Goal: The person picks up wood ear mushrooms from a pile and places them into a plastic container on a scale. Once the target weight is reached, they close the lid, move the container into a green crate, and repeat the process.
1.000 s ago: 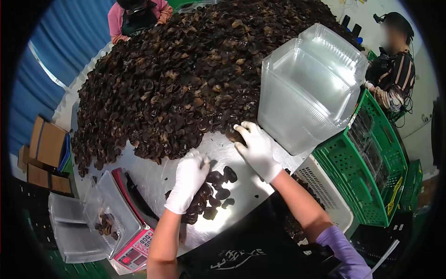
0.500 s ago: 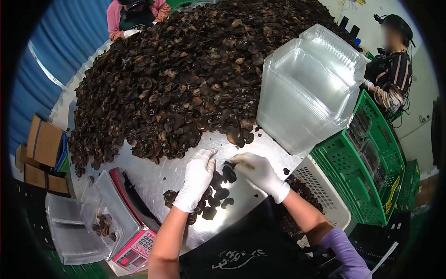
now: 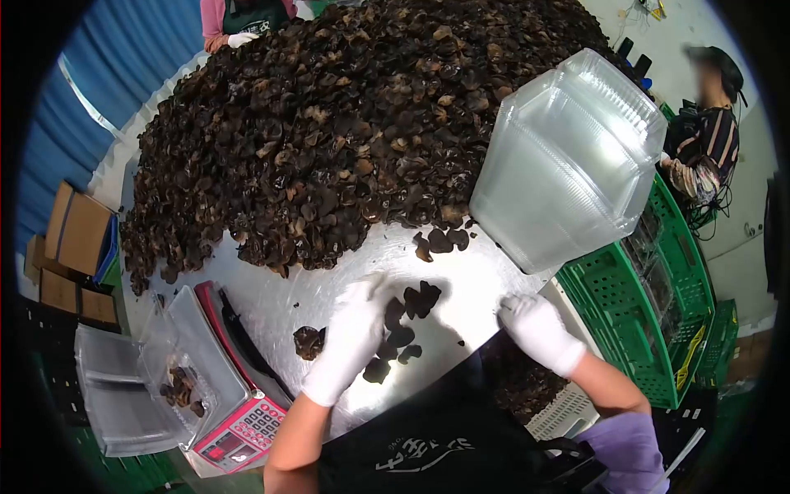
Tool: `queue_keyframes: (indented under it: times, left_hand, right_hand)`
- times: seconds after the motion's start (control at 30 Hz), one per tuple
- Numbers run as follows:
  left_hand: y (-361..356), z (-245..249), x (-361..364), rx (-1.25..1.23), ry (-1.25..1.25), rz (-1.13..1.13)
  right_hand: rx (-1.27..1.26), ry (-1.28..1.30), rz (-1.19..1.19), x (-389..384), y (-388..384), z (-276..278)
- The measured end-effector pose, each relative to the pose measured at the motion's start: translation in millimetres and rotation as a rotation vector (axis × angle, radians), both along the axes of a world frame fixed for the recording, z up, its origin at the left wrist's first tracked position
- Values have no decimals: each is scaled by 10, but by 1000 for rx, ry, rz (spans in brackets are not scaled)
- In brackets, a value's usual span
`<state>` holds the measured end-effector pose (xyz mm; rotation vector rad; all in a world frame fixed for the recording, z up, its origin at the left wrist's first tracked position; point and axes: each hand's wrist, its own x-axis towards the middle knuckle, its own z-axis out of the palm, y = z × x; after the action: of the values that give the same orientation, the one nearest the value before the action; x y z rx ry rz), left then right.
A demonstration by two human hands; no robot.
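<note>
My left hand [image 3: 354,329], in a white glove, is over the metal table [image 3: 271,306] beside several loose dark fungus pieces [image 3: 401,336]; motion blurs its fingers, and what they hold, if anything, cannot be made out. My right hand [image 3: 539,329], also gloved, hovers at the table's right edge above a basket of dark pieces [image 3: 514,375]. Its fingers are curled together, and their contents are too small to tell. A single brown piece [image 3: 308,342] lies left of my left hand. The big pile of fungus [image 3: 329,140] rises beyond both hands.
A stack of clear plastic trays [image 3: 568,165] stands on the right. At lower left, a red scale [image 3: 247,432] bears a clear tray with some pieces. Green crates [image 3: 650,329] are at the right. One person [image 3: 247,20] is at the far left, another [image 3: 712,136] at the right.
My right hand has moved right, away from the loose pieces, to the table edge over the basket. My left hand has shifted slightly. Fewer loose pieces show between my hands.
</note>
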<state>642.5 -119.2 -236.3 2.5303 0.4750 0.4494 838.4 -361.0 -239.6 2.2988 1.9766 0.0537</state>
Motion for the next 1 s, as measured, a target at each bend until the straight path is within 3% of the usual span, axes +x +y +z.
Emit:
queue_keyframes:
  times: [0.03,0.07,0.1,0.2,0.23,0.27,0.4,0.5,0.63,0.87,1.0]
  left_hand:
    - [11,152,-123,29,13,39]
    - [50,172,-279,30,-7,91]
    - [63,223,-423,46,26,164]
    - [83,148,-847,113,132,314]
    - [69,127,-955,93,303,365]
    - [46,164,-995,97,309,373]
    - [6,193,-1138,28,534,281]
    - [-41,52,-1199,62,612,284]
    - [-20,-83,-1174,78,670,376]
    - [21,-109,-1062,67,666,295]
    - [-53,-53,-928,-8,620,282]
  right_hand:
    - [-20,-25,7,-5,-252,145]
    - [-365,-122,-142,-44,-488,212]
    - [-505,-135,-190,-49,-674,201]
    - [-297,-17,-243,-43,-645,244]
    - [-49,161,-213,-45,-519,194]
    - [203,336,-180,-41,-332,116]
    - [211,538,-170,-134,542,-111]
    - [-65,564,-196,-260,1037,-35]
    - [-275,528,-95,-458,1200,48]
    - [-114,540,-67,-744,1037,-76]
    - [-269,623,-122,-839,1311,-21]
